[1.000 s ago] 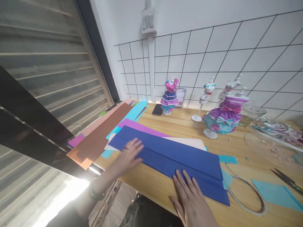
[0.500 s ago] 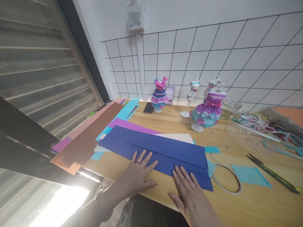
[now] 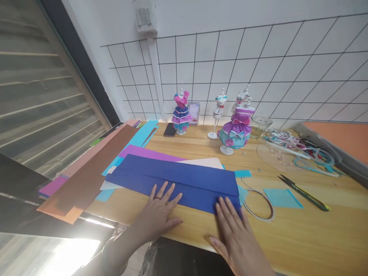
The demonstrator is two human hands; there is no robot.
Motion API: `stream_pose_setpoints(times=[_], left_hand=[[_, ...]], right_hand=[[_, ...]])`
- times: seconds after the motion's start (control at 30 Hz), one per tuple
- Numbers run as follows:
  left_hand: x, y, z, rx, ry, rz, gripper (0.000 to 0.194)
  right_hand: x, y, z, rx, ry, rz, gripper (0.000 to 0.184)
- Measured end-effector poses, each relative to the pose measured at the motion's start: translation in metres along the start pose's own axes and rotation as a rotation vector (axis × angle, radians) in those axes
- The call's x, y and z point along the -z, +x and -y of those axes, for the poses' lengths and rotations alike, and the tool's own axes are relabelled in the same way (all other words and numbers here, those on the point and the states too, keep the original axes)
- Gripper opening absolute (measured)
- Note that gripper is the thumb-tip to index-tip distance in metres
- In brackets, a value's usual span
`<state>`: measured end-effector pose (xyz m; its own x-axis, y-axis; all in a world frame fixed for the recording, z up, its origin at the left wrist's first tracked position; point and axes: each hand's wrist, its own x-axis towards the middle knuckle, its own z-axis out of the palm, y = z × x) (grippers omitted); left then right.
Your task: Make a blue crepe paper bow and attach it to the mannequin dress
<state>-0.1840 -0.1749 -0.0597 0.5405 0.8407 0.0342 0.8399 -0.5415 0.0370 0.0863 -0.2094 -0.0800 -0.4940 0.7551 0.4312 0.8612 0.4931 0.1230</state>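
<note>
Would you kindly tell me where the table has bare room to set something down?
The broadest bare patch of table is at near right, beside the right hand and in front of the scissors. A narrower strip lies between the purple sheet and the phone. The far right is crowded with ribbons, the left with overlapping sheets.

Plain deep-blue sheet [image 3: 178,176]; black-gridded white wall [image 3: 258,53].

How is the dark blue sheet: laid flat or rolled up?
Laid flat: the dark blue sheet stretches out under the left hand and right hand. Its lengthwise line: fold or overlap, cannot tell.
</note>
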Motion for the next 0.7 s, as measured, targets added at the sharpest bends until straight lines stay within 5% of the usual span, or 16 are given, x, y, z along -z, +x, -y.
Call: stream_pose_setpoints(times=[0.2, 0.5, 0.7], left_hand=[[-0.002, 0.001, 0.001, -0.017, 0.026, -0.023, 0.064], [-0.006, 0.0, 0.003, -0.023, 0.082, -0.016, 0.065], [0.023, 0.022, 0.001, 0.019, 0.029, 0.029, 0.06]], right_hand=[[0.0, 0.021, 0.023, 0.112, 0.065, 0.05, 0.068], [0.0, -0.018, -0.02, 0.082, -0.037, 0.019, 0.073], [0.002, -0.017, -0.026, 0.113, -0.071, -0.036, 0.065]])
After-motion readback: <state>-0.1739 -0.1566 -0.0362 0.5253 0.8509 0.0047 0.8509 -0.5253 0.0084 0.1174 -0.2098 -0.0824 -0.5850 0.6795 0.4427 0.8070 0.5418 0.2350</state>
